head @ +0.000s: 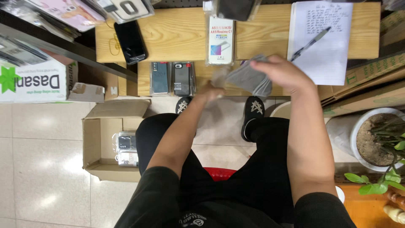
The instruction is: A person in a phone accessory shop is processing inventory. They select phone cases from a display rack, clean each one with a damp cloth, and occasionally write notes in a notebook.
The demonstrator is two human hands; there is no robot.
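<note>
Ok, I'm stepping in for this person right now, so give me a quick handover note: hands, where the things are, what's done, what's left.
Right hand: holds a grey pouch over the wooden bench.
Left hand: blurred, at the pouch's lower edge; grip unclear.
On the bench: two packaged phone cases side by side, a clear-case pack, a black phone, a notebook with pen.
Cardboard box on the floor holds more packaged cases.
Done: two cases laid out. Left: pouch in hand, box contents.

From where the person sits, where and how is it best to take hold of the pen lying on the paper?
Probably at the middle of the barrel, coming from above with fingers closing across it. The pen lies flat and diagonal on the handwritten sheet, its whole length free, with nothing pressing against either side. The right hand, busy with a grey packet, is nearest.
</note>
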